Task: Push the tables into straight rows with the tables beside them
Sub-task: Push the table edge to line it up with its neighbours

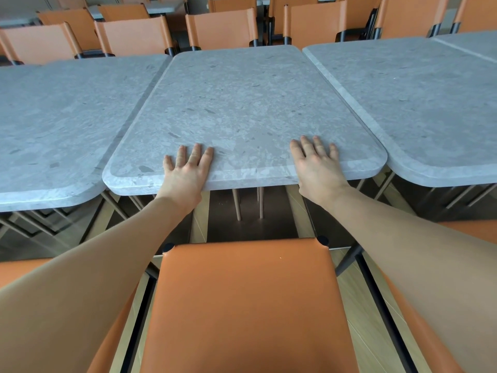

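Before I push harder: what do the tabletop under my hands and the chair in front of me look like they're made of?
Tabletop: seemingly grey stone or terrazzo-look composite, speckled, matte, with rounded corners. Chair: orange leather or leatherette, smooth with a slight sheen, on a dark frame.

Soft, even daylight; sharp centre, wide-angle bending at the edges.

Both thumbs hidden under middle table edge; side tables cropped
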